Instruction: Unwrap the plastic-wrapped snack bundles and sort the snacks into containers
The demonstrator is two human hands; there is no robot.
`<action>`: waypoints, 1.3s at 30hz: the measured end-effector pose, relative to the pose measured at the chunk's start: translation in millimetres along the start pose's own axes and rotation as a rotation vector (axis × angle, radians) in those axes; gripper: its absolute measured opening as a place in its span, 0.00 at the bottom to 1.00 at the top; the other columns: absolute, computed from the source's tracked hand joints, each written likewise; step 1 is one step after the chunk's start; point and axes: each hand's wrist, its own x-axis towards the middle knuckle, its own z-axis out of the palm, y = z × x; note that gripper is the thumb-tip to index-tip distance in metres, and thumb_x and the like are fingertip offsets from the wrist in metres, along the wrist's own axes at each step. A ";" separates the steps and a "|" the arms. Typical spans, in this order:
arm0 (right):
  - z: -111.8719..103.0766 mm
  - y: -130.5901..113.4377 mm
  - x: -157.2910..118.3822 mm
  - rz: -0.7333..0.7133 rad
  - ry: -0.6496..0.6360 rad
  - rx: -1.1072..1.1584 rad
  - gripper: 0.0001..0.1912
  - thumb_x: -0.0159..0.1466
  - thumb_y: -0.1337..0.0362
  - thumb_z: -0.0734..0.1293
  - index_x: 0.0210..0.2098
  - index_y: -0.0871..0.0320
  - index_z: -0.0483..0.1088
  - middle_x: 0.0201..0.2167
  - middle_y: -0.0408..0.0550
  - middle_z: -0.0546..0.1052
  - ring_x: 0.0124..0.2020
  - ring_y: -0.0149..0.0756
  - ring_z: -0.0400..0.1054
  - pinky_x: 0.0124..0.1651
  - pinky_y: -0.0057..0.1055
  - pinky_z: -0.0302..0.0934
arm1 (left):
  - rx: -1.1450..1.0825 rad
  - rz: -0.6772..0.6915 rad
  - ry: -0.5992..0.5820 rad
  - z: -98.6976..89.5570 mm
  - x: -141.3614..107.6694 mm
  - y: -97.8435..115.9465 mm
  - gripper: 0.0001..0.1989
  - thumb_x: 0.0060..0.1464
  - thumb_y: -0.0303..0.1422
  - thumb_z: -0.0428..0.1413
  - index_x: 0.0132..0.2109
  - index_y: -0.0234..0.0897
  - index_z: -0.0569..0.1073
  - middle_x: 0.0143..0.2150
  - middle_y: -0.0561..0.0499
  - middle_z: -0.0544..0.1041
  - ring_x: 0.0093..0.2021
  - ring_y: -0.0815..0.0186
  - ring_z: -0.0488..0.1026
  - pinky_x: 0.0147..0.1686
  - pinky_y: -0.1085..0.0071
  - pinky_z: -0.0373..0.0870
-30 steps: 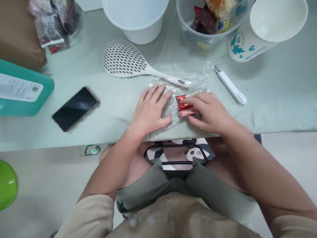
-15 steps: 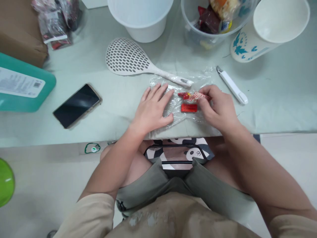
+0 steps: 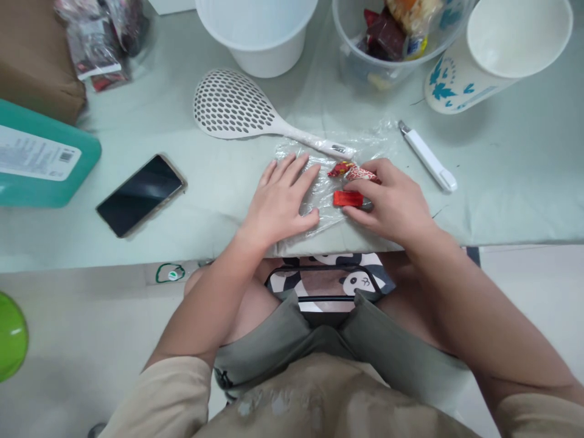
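My left hand (image 3: 280, 201) lies flat, fingers spread, on a crinkled clear plastic sheet (image 3: 325, 210). To its right, my right hand (image 3: 395, 201) has thumb and forefinger along the two long sides of a small shiny red block (image 3: 347, 198), which rests on the sheet. Just above the block lies a wrapped candy (image 3: 358, 171) with a red and white patterned wrapper and a red and yellow twisted end. The right hand's forefinger lies close below this candy; whether they touch I cannot tell.
A white slotted skimmer (image 3: 237, 106) lies above the hands, its handle end over the sheet. A utility knife (image 3: 426, 157) is at right, a phone (image 3: 141, 194) at left. Behind stand a white tub (image 3: 269, 58), a clear bowl (image 3: 347, 48) of packets and a paper bucket (image 3: 449, 85).
My right hand has let go of the patterned candy and moved slightly down and left onto the red block. The candy has shifted a little upward. The left hand stays put.
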 end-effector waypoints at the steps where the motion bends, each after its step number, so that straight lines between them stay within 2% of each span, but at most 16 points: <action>1: -0.1 0.5 -0.4 0.003 -0.008 -0.009 0.12 0.63 0.57 0.70 0.43 0.55 0.80 0.52 0.59 0.76 0.46 0.50 0.73 0.42 0.43 0.68 | -0.001 0.000 0.000 0.2 -0.1 -0.2 0.39 0.59 0.40 0.58 0.75 0.39 0.60 0.79 0.42 0.58 0.80 0.46 0.51 0.78 0.47 0.46; 4: -2.3 1.5 -1.4 0.025 0.001 0.048 0.12 0.63 0.57 0.70 0.42 0.54 0.81 0.52 0.58 0.76 0.47 0.49 0.74 0.42 0.43 0.69 | 0.003 -0.001 0.002 0.6 0.0 -0.7 0.40 0.58 0.40 0.59 0.74 0.38 0.60 0.79 0.42 0.58 0.80 0.47 0.51 0.78 0.47 0.45; 8: -9.3 5.2 -0.9 0.127 0.096 0.312 0.12 0.58 0.56 0.73 0.40 0.53 0.80 0.48 0.55 0.76 0.46 0.47 0.74 0.44 0.44 0.71 | 0.014 -0.003 -0.007 0.0 0.5 -0.6 0.40 0.58 0.41 0.60 0.74 0.39 0.60 0.79 0.42 0.58 0.80 0.46 0.51 0.78 0.48 0.45; 10: -11.8 8.9 0.7 0.274 0.154 0.525 0.12 0.57 0.55 0.73 0.38 0.53 0.78 0.45 0.52 0.76 0.42 0.43 0.73 0.41 0.41 0.71 | 0.013 -0.004 -0.015 -0.4 0.4 -0.6 0.40 0.58 0.41 0.59 0.74 0.39 0.60 0.79 0.42 0.57 0.80 0.46 0.51 0.78 0.47 0.45; 12: -12.9 13.2 3.1 0.461 0.172 0.840 0.12 0.58 0.53 0.70 0.37 0.53 0.76 0.41 0.50 0.76 0.38 0.40 0.73 0.36 0.37 0.70 | 0.008 -0.003 -0.014 -0.7 0.2 -0.6 0.40 0.58 0.41 0.59 0.75 0.39 0.60 0.79 0.42 0.57 0.80 0.46 0.51 0.78 0.47 0.45; 14: -13.3 17.5 5.6 0.610 0.127 1.158 0.13 0.61 0.50 0.65 0.37 0.52 0.74 0.39 0.48 0.77 0.36 0.38 0.74 0.32 0.34 0.68 | 0.000 -0.003 -0.008 -0.8 0.2 -0.4 0.39 0.58 0.41 0.59 0.74 0.40 0.60 0.79 0.42 0.57 0.80 0.45 0.51 0.78 0.46 0.45; 16: -13.9 21.2 7.6 0.667 0.050 1.325 0.15 0.63 0.49 0.62 0.37 0.51 0.73 0.41 0.49 0.78 0.36 0.39 0.75 0.31 0.33 0.68 | -0.003 -0.005 -0.001 -0.8 0.3 -0.2 0.39 0.58 0.40 0.59 0.74 0.40 0.61 0.79 0.42 0.58 0.79 0.46 0.52 0.77 0.46 0.45; 20: -13.8 23.2 8.9 0.623 -0.016 1.306 0.17 0.67 0.47 0.59 0.38 0.51 0.71 0.43 0.49 0.78 0.39 0.40 0.76 0.33 0.34 0.70 | -0.002 -0.003 0.003 -0.3 0.7 -0.2 0.39 0.57 0.38 0.60 0.74 0.38 0.61 0.79 0.40 0.59 0.79 0.45 0.52 0.77 0.47 0.46; 26: -9.3 8.5 10.4 0.733 0.095 1.330 0.13 0.66 0.50 0.66 0.43 0.50 0.72 0.47 0.47 0.79 0.38 0.37 0.77 0.31 0.31 0.72 | -0.007 0.004 0.007 0.8 0.0 -1.4 0.39 0.58 0.39 0.59 0.74 0.40 0.60 0.79 0.41 0.58 0.79 0.45 0.52 0.77 0.46 0.46; 31: -8.6 -1.9 13.4 0.813 0.130 1.389 0.13 0.68 0.50 0.68 0.44 0.51 0.73 0.42 0.46 0.81 0.38 0.35 0.79 0.33 0.28 0.75 | -0.005 0.000 -0.005 -0.5 0.2 -0.7 0.40 0.57 0.39 0.60 0.74 0.39 0.60 0.79 0.41 0.58 0.79 0.46 0.52 0.77 0.46 0.46; 35: -8.6 -4.6 15.2 0.776 0.087 1.439 0.14 0.67 0.49 0.69 0.44 0.51 0.72 0.39 0.44 0.80 0.36 0.33 0.79 0.34 0.28 0.76 | -0.016 0.006 -0.003 -0.7 -0.1 -1.1 0.40 0.58 0.39 0.59 0.75 0.38 0.59 0.79 0.39 0.58 0.79 0.46 0.52 0.77 0.46 0.46; 39: -8.2 -4.6 16.5 0.779 0.085 1.445 0.13 0.67 0.50 0.69 0.44 0.50 0.70 0.40 0.43 0.80 0.34 0.32 0.79 0.33 0.28 0.75 | -0.032 0.016 0.016 0.6 -0.9 -2.7 0.40 0.57 0.39 0.59 0.74 0.39 0.59 0.79 0.40 0.58 0.79 0.45 0.52 0.77 0.44 0.46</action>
